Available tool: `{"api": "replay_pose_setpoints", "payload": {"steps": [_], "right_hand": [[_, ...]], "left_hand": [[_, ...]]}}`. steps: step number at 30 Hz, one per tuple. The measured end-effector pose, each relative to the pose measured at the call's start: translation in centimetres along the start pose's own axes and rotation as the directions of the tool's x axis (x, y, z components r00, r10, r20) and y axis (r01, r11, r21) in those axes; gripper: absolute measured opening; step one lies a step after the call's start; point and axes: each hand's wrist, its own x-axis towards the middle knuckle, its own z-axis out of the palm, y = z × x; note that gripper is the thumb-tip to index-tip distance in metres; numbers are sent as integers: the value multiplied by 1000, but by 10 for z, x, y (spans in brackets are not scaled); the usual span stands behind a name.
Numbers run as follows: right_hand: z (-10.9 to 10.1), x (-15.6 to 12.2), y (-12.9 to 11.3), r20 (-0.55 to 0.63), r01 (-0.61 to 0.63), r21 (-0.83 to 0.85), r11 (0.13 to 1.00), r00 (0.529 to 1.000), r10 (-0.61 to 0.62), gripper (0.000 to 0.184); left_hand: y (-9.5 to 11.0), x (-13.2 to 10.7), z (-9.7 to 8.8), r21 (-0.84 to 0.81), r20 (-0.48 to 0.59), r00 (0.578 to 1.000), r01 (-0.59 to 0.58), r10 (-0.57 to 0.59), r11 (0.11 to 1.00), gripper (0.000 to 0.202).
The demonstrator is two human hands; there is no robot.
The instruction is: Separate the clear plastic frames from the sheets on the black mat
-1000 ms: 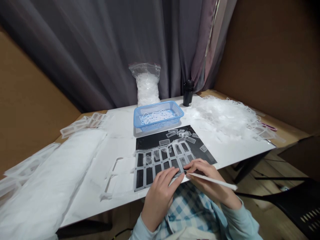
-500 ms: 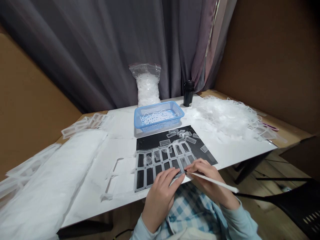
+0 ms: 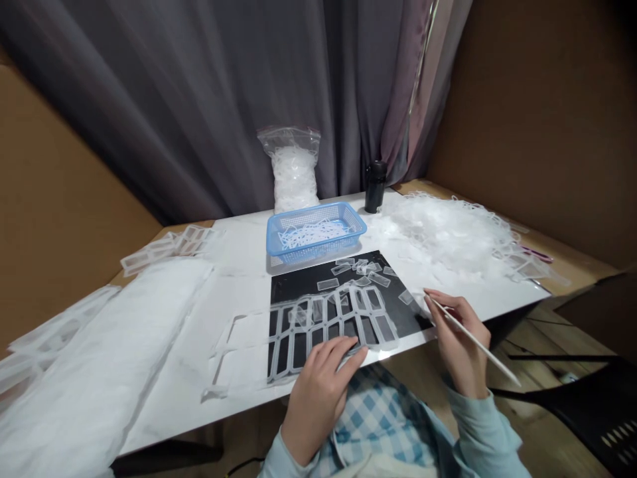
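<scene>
A black bottle point(image 3: 375, 187) stands before a grey curtain point(image 3: 223, 99).

Makeshift workshop — worktable point(image 3: 239, 255), plastic pile point(image 3: 452, 232), curtain point(image 3: 213, 99)

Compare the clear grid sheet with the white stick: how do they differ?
Shape: the clear grid sheet is broad, with rows of framed windows; the white stick is thin and straight.
Pose: the sheet lies partly across the black board; the stick slants.
Contact: the left hand rests on the sheet; the right hand grips the stick.
Shared: both look pale.
</scene>
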Motion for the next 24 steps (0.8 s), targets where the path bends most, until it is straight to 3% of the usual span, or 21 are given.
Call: {"api": "replay_pose_setpoints", "payload": {"steps": [3, 5, 8, 10, 13, 24], "right_hand": [[-7, 2, -4, 150, 5, -4, 1000, 989, -4, 21], [-10, -1, -9, 304, 11, 19, 1000, 953, -16, 22], [-14, -7, -16, 557, -36, 56, 998, 831, -2, 21], [-15, -10, -18, 666, -38, 49, 998, 746, -5, 21], [-16, -11, -19, 707, -12, 40, 999, 707, -20, 21], [-18, -11, -18, 713, 58, 64, 996, 696, -86, 23]], "left_hand": [[0, 1, 0, 33, -13, 1000, 0, 0, 999, 60], [3, 3, 0, 64, -34, 999, 2, 0, 998, 58], [9, 7, 1, 64, -43, 999, -25, 28, 998, 55], [14, 10, 2, 28, -13, 997, -70, 70, 997, 55], [18, 15, 7, -24, 46, 993, -110, 111, 994, 58], [20, 20, 14, -128, 71, 994, -76, 85, 989, 61]]}}
